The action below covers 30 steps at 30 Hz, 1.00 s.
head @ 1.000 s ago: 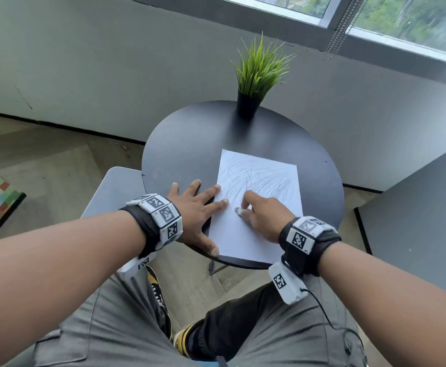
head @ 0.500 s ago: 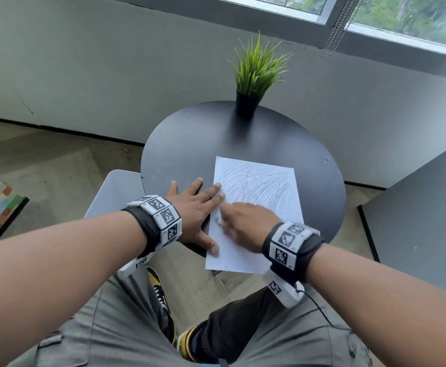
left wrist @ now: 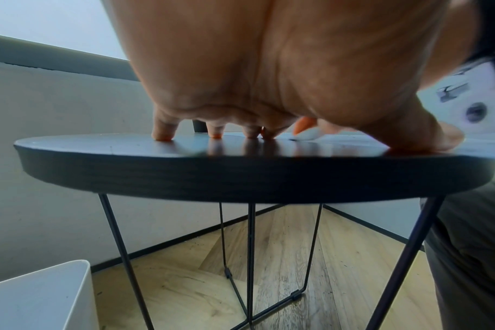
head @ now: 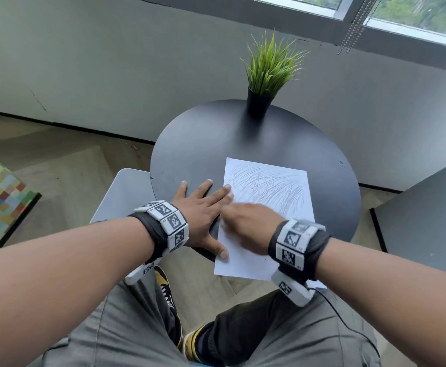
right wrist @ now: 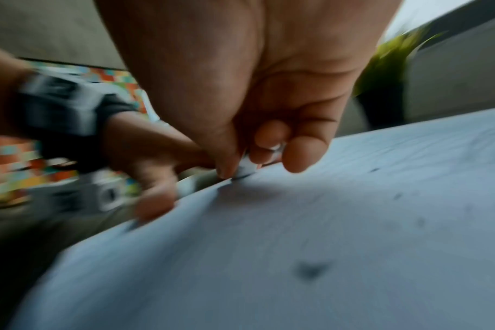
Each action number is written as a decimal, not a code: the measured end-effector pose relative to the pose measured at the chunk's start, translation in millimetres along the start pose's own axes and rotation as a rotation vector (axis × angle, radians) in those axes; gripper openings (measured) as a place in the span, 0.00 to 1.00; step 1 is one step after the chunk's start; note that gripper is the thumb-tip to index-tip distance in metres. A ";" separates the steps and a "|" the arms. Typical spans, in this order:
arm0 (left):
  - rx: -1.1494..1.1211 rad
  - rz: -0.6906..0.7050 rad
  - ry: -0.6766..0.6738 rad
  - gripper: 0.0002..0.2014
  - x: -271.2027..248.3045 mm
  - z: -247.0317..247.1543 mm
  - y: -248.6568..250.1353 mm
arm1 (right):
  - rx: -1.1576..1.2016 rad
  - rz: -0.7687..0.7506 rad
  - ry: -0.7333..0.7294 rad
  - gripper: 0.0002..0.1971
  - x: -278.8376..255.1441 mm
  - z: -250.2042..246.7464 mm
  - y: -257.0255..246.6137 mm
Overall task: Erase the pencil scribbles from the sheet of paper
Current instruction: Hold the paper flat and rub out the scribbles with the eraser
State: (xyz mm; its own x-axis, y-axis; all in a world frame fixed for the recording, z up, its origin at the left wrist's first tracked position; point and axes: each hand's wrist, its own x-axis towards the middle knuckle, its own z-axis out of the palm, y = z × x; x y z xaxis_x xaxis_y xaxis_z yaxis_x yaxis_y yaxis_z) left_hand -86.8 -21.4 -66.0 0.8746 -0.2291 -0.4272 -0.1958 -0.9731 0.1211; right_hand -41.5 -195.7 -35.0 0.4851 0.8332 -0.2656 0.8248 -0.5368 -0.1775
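A: Nearest, lower middle of the frame?
B: The right hand point(head: 248, 229), blurred, pinching a small white eraser point(right wrist: 247, 168) against the paper point(head: 266, 207), mid-frame on the round table point(head: 243, 144).
A: And the left hand point(head: 200, 210)?
B: Flat, fingers spread, index and thumb on the paper's left edge.
A: Farther up?
B: A potted plant point(head: 268, 72).

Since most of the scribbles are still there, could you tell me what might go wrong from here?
1. The sheet of paper overhangs the round table at its near edge; rubbing there might crease or tear it.
2. The left hand pins only the sheet's left edge, so hard strokes could shift it.
3. The right hand pinches a small eraser; it could slip out.
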 end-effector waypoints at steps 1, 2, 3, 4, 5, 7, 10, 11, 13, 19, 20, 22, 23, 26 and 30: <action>-0.001 0.002 0.001 0.71 0.5 -0.5 -0.1 | 0.010 -0.057 -0.050 0.05 -3.5 2.0 -3.6; 0.000 0.003 0.003 0.71 1.1 -1.3 -0.4 | 0.018 -0.051 -0.054 0.06 -3.6 -1.3 0.4; 0.005 0.004 0.004 0.71 1.9 -1.9 -0.4 | 0.018 0.021 -0.026 0.08 1.2 -6.5 11.3; 0.015 0.002 0.003 0.71 2.6 -2.5 -0.3 | 0.020 0.113 0.025 0.09 7.1 -11.6 26.5; 0.026 0.000 -0.001 0.71 3.5 -2.1 -0.3 | 0.006 0.181 0.083 0.10 10.4 -14.1 37.4; 0.033 -0.004 -0.008 0.71 3.0 -2.5 0.3 | -0.020 0.166 0.110 0.08 6.6 -6.6 33.3; 0.026 0.001 -0.018 0.71 1.7 -3.7 1.4 | -0.010 -0.072 -0.043 0.06 -9.6 5.2 0.0; 0.027 0.001 -0.021 0.71 2.0 -4.7 1.6 | -0.002 -0.080 -0.064 0.06 -10.1 2.2 1.6; 0.040 -0.007 -0.022 0.71 3.1 -5.9 2.1 | -0.009 0.069 0.011 0.09 2.4 -8.2 24.3; 0.044 -0.014 -0.029 0.71 2.5 -6.6 4.2 | -0.040 -0.108 -0.018 0.07 -14.5 4.6 -1.7; 0.043 -0.013 -0.029 0.71 3.0 -7.0 4.3 | -0.039 -0.129 -0.047 0.06 -17.4 4.1 -0.8; 0.048 -0.012 -0.029 0.71 3.9 -7.7 4.1 | -0.053 -0.008 0.001 0.09 -7.3 -4.3 18.9; 0.052 -0.011 -0.028 0.70 4.4 -7.3 4.1 | -0.055 0.069 0.059 0.10 -2.9 -7.3 30.5; 0.058 -0.008 -0.034 0.69 4.8 -6.4 3.7 | -0.071 0.077 0.110 0.09 -3.6 0.3 26.2; 0.064 -0.003 -0.045 0.69 5.7 -7.2 4.2 | -0.040 -0.081 -0.018 0.07 -16.8 0.2 8.8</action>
State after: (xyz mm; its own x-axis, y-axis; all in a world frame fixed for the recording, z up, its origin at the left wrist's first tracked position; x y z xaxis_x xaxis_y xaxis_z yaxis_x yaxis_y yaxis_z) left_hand -79.4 -26.6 -61.4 0.8549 -0.2254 -0.4673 -0.2223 -0.9730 0.0626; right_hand -42.4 -214.4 -32.3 0.4109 0.8712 -0.2688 0.8725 -0.4613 -0.1613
